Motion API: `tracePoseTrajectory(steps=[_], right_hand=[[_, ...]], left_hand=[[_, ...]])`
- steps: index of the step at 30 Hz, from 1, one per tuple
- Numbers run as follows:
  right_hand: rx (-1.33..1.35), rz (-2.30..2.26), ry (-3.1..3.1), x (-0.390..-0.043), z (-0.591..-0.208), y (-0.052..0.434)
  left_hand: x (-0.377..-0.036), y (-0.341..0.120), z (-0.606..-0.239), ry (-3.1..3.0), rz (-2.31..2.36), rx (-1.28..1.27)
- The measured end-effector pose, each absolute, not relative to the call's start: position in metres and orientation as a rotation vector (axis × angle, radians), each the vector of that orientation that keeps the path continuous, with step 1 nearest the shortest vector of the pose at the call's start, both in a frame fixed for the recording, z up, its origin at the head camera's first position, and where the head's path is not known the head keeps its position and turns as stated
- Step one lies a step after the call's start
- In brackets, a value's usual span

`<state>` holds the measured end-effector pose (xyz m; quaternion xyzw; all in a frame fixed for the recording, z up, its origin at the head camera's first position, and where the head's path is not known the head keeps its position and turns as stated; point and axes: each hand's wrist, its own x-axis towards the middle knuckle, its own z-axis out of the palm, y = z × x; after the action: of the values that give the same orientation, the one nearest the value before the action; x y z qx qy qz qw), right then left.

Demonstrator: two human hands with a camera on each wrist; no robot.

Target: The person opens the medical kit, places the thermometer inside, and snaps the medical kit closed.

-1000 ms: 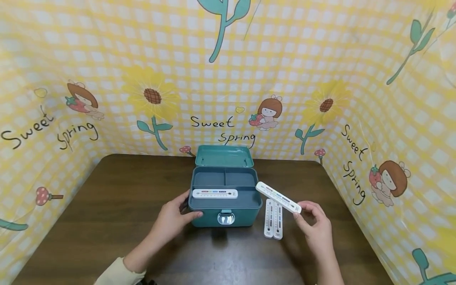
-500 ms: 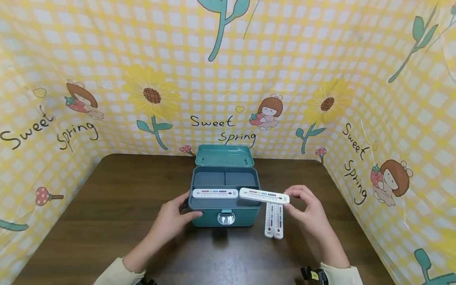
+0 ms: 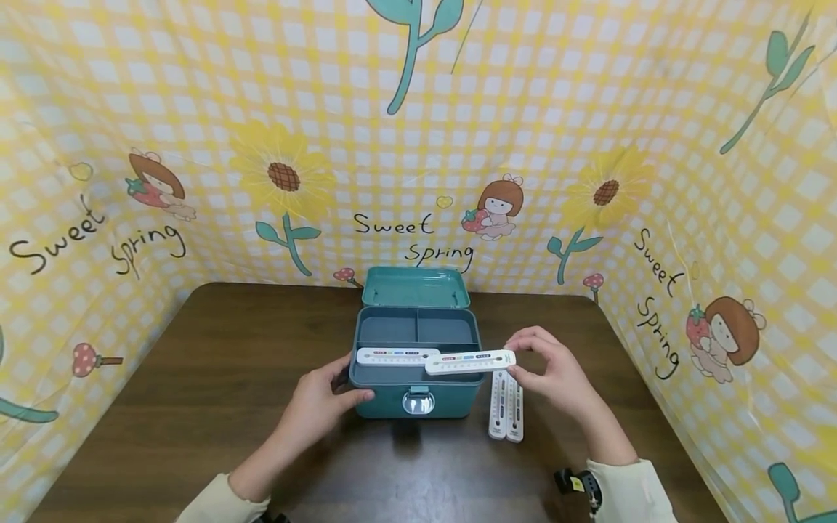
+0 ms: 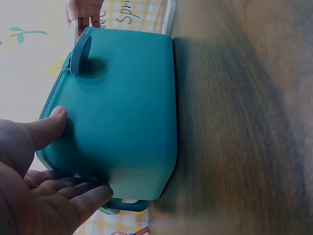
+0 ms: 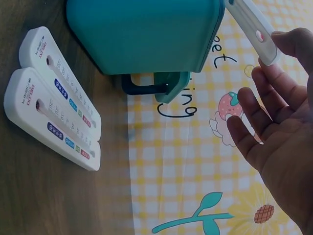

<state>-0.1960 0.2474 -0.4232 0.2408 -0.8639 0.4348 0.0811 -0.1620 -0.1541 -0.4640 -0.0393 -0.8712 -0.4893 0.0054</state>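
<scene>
A teal storage box [image 3: 382, 401] stands with its lid raised. My left hand [image 3: 320, 399] holds its left front corner, thumb on the front near the rim and fingers along the side, as the left wrist view shows. My right hand [image 3: 552, 369] pinches one end of a white thermometer [image 3: 469, 362] between thumb and fingertips. This strip slants over the grey tray's front compartment, and its far end overlaps a second thermometer [image 3: 392, 356] lying there. Two more thermometers [image 5: 51, 105] lie side by side on the table, right of the box.
Behind the front compartment, the tray has two back compartments [image 3: 387, 328] split by a divider. The raised lid [image 3: 415, 288] leans toward the yellow checked cloth [image 3: 418, 145] that surrounds the brown table [image 3: 216, 363]. A clear latch [image 3: 418, 401] hangs on the box front.
My right hand has carried the thermometer leftward from beyond the box's right side to over the front compartment, turning it nearly level crosswise. The left hand stays at the box.
</scene>
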Motion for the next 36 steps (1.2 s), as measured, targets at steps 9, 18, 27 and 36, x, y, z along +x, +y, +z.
tracePoseTrajectory(steps=[9,18,27,36], right_hand=[[0.792,1.301,-2.621,-0.203,-0.421,0.238],[0.829,1.268,-2.656,-0.205,-0.418,0.228],[0.845,1.179,-2.736,-0.206,-0.411,0.217],[0.932,1.028,-2.728,-0.21,-0.408,0.205]], left_hand=[[-0.162,-0.155,-0.464,-2.744,-1.521,-0.107],[-0.161,-0.154,-0.464,-2.728,-1.55,-0.116],[-0.159,-0.154,-0.464,-2.728,-1.576,-0.104],[-0.161,-0.155,-0.465,-2.732,-1.57,-0.121]])
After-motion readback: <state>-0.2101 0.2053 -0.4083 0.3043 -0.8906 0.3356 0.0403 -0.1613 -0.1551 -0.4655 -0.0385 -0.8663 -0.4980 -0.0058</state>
